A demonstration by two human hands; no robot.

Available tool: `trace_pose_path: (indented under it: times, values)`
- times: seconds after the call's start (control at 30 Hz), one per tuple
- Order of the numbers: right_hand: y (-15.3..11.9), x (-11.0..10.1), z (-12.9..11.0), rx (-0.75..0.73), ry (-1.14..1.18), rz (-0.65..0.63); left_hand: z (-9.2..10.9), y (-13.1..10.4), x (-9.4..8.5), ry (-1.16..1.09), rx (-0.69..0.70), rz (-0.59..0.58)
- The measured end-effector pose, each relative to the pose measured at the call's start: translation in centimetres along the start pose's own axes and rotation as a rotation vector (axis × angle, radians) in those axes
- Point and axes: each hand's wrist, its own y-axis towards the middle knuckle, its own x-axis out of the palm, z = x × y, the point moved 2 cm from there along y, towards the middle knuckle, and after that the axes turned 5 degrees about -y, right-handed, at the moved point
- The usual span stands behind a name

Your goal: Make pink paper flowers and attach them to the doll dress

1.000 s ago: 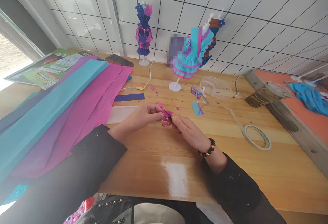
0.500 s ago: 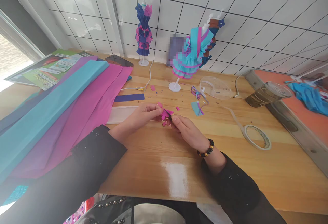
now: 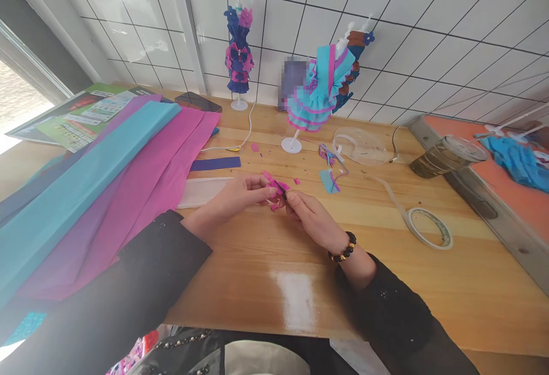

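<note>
Between the fingertips of my left hand [image 3: 242, 193] is a small piece of bright pink crepe paper [image 3: 269, 178] with a petal-like, cut outline. My right hand [image 3: 312, 215], with a beaded bracelet on its wrist, is closed around a pair of small dark scissors [image 3: 281, 188]. Their blades lie against the pink paper; my fingers hide the handles. Pink scraps lie on the table just beyond and below the hands. Under my left hand is a pale, flat strip [image 3: 201, 192], and behind it lies a dark blue paper strip [image 3: 217, 163].
Folded crepe sheets [image 3: 141, 175] cover the left side. Paper-dressed doll stands, one navy and pink [image 3: 239, 58] and one turquoise [image 3: 321, 92], stand by the tiled wall. To the right are a tape roll [image 3: 429, 229], a brown cup [image 3: 441, 158] and a clear round lid [image 3: 360, 145].
The fingertips of my left hand have shifted slightly over the pink paper, covering more of it. The scissors stay at the paper in my right hand.
</note>
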Motion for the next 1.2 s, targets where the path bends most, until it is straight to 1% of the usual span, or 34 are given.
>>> trace_pose_path:
  times: [0.17,0.23,0.4,0.57,0.8,0.9,1.2]
  values:
    - [0.03,0.14,0.02,0.011,-0.007,-0.028,-0.27,0.21,-0.14,0.009,0.037,0.013]
    - [0.06,0.14,0.07,0.009,-0.004,-0.039,-0.36,0.32,-0.27,0.023,0.037,0.006]
    - [0.05,0.16,0.13,0.006,0.008,-0.046,-0.39,0.35,-0.37,0.067,0.026,0.031]
    - [-0.02,0.26,0.27,0.005,0.023,-0.035,-0.04,0.19,0.00,0.063,0.058,-0.020]
    - [0.07,0.04,0.13,-0.015,-0.026,-0.038,0.07,0.16,0.01,0.025,0.059,-0.033]
    - [0.07,-0.12,0.03,-0.033,-0.058,-0.033,0.04,0.24,-0.05,0.018,0.055,-0.048]
    - [0.15,-0.26,0.15,-0.080,-0.132,-0.034,-0.16,0.30,-0.23,-0.031,-0.017,-0.019]
